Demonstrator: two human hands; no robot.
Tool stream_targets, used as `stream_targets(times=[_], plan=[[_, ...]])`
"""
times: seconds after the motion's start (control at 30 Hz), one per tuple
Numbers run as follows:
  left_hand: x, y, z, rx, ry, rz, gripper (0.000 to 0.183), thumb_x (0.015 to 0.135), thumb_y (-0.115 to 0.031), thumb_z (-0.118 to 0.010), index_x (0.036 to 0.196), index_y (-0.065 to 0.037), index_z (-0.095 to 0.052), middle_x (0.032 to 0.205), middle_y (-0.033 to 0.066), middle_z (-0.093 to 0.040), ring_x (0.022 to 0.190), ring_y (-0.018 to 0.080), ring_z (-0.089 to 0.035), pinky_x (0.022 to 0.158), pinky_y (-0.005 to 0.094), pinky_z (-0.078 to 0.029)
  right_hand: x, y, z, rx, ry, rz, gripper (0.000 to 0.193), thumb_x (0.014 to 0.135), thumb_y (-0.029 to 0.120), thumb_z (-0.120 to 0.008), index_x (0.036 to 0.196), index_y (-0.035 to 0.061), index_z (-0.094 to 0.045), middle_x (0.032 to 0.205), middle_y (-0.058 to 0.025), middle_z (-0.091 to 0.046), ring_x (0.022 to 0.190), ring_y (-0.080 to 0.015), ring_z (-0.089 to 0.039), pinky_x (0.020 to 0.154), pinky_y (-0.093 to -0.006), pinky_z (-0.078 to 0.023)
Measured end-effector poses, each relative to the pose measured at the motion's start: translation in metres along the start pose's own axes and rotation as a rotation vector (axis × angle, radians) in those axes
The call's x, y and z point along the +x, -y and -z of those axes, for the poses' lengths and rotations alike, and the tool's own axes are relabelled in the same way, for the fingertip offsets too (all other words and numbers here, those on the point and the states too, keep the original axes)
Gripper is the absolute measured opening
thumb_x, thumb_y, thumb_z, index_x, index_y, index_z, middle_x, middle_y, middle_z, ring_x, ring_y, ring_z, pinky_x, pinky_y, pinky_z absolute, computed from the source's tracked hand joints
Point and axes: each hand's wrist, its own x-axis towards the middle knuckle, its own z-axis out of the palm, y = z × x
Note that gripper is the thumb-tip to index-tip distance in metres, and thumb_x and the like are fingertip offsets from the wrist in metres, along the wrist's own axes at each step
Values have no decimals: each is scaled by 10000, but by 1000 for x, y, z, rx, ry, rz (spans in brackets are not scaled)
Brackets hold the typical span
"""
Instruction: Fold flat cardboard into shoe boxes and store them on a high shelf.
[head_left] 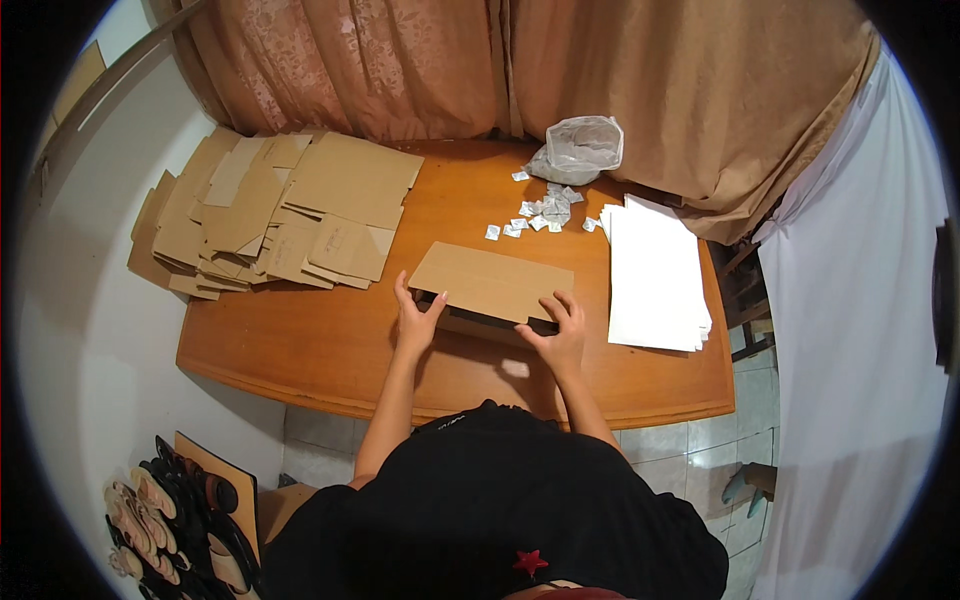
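A brown cardboard box [493,281] rests on the table in front of me, its plain lid panel facing up and a dark gap showing along its near edge. My left hand [419,319] grips the near left corner, thumb on the front edge and fingers along the side. At the near right corner, my right hand [556,333] holds the box in the same way, thumb at the front and fingers bent over the edge. What lies inside the box is hidden.
Flattened cardboard boxes [345,180] are piled at the table's back left. Small white sachets [545,212] lie scattered before a clear plastic bag [583,150]. White paper sheets [655,275] are stacked on the right. Sandals [150,520] stand on the floor at lower left.
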Motion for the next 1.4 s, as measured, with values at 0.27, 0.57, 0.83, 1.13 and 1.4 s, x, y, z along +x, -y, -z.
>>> stream_targets(times=[0.27,0.57,0.83,1.13,1.4], plan=[[-12,-33,-3,114,92,54,752,701,-201,-743,1286,-21,-307,1247,198,-422,1161,292,-413,974,376,-333,2,-4,2,-50,81,-24,519,562,312,-801,968,42,-625,1111,-173,-508,1052,-344,-462,889,-425,-403],[-22,-13,-5,412,-21,-53,700,666,-246,-762,1223,-20,-405,1260,185,-421,1186,336,-394,983,400,-333,-10,-19,-12,-159,54,116,409,657,270,-742,996,74,-624,1141,-199,-488,1089,-390,-429,942,-470,-362],[-27,18,-6,448,-54,22,666,746,-251,-691,1279,-56,-341,1377,202,-237,1267,385,-259,1029,427,-260,-23,-10,-12,-291,44,167,416,687,368,-679,1025,129,-637,1093,-141,-527,1225,-439,-307,1003,-617,-163],[-9,44,76,421,-563,265,475,827,-254,-604,1211,-55,-408,1224,196,-438,1091,297,-465,930,373,-363,-23,14,-28,-9,99,160,515,711,280,-671,1151,60,-520,991,-113,-574,1024,-357,-504,1024,-487,-210],[-56,25,75,-36,466,500,843,792,-324,-642,1388,-5,-139,1336,215,-371,1224,292,-373,997,347,-321,-75,-34,-69,715,737,-571,547,840,242,-563,1287,-20,-386,1280,-148,-420,1215,-217,-360,1011,-349,-278]])
